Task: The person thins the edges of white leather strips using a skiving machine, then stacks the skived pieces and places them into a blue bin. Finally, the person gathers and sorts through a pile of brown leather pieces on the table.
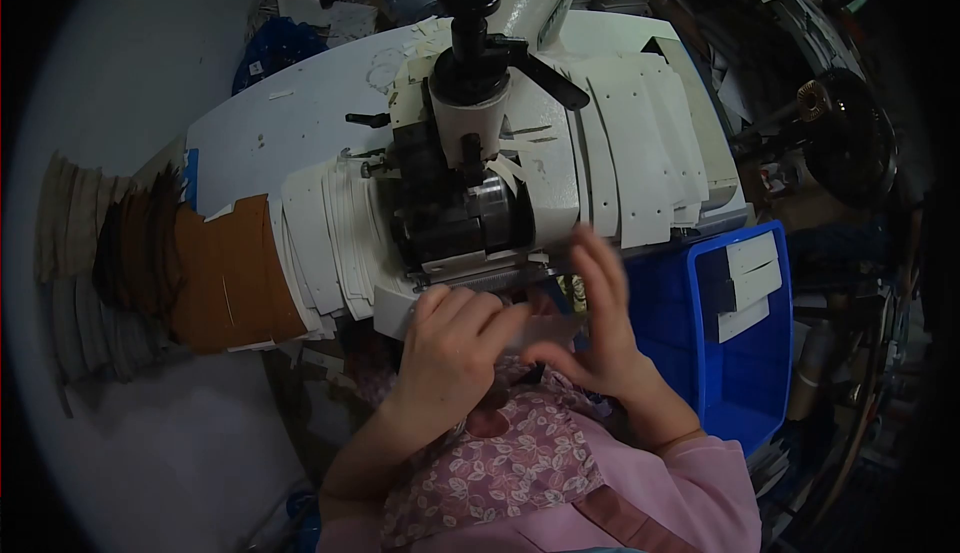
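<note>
My left hand (452, 346) is closed, its fingers curled on one end of a small pale sheet piece (550, 331) in front of my body. Across from it, my right hand (603, 328) has its fingers stretched up and apart, the fingertips smeared by motion. Its thumb points toward the pale piece's lower edge. Just beyond both hands stands a white bench machine (478, 113) with a black knob, a lever and a dark metal roller head (470, 218). The left fingers are close to the machine's front edge.
White cut pieces (330, 238) and a brown stack (238, 273) lie left of the machine head; more white pieces (645, 148) lie right. A blue bin (745, 383) with pale pieces stands at right. Grey stacks (85, 223) are far left, a dark round lamp (848, 138) far right.
</note>
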Demonstrator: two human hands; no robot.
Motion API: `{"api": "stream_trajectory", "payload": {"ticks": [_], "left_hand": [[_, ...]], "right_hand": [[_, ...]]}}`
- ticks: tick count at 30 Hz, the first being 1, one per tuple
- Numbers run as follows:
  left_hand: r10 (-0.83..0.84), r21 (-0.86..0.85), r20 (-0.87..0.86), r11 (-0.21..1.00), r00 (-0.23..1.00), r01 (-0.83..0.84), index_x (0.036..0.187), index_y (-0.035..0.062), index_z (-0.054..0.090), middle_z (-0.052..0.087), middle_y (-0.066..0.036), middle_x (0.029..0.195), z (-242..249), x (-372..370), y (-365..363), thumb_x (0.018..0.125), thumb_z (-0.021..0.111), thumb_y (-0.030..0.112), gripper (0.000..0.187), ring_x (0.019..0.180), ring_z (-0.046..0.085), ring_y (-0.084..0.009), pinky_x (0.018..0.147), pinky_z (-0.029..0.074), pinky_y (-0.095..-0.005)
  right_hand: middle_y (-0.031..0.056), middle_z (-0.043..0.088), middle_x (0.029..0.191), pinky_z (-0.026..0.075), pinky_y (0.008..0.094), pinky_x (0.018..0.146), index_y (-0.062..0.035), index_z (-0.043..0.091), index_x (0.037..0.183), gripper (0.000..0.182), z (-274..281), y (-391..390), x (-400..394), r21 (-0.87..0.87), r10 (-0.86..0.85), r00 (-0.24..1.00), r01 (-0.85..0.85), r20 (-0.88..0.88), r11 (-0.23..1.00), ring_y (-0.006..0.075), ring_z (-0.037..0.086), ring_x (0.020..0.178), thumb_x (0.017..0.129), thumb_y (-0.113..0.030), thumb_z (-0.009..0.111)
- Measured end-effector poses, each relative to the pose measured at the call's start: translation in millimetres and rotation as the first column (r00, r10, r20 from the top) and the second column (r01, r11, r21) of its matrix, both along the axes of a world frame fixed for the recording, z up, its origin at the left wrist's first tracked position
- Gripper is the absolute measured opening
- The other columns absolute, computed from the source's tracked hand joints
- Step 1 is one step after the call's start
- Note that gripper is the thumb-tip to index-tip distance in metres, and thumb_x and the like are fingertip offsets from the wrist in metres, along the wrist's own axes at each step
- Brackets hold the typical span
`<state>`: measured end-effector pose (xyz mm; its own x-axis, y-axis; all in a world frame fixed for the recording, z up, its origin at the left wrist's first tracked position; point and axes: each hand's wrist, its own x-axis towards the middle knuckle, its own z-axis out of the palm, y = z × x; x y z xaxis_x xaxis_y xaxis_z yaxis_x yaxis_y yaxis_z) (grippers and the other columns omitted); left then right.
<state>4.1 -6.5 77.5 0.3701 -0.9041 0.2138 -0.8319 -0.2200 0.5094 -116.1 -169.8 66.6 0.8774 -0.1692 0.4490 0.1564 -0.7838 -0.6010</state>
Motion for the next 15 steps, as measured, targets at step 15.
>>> {"api": "stream_trajectory", "payload": {"ticks": [15], "left_hand": [[0.482, -0.097, -0.518, 0.788, 0.707, -0.608, 0.136, 0.0065, 0.054, 0.058, -0.009, 0.084, -73, -14, 24, 0.091, 0.062, 0.003, 0.045, 0.065, 0.056, -0.0169, 0.061, 0.048, -0.0286]], "right_hand": [[0.0031, 0.063, 0.100, 0.047, 0.0226, 0.077, 0.0000, 0.054, 0.119, 0.029, -100, 70, 36, 0.915, 0.178, 0.948, 0.189, -0.265, 0.356, 0.0051, 0.056, 0.090, 0.102, -0.024, 0.052]]}}
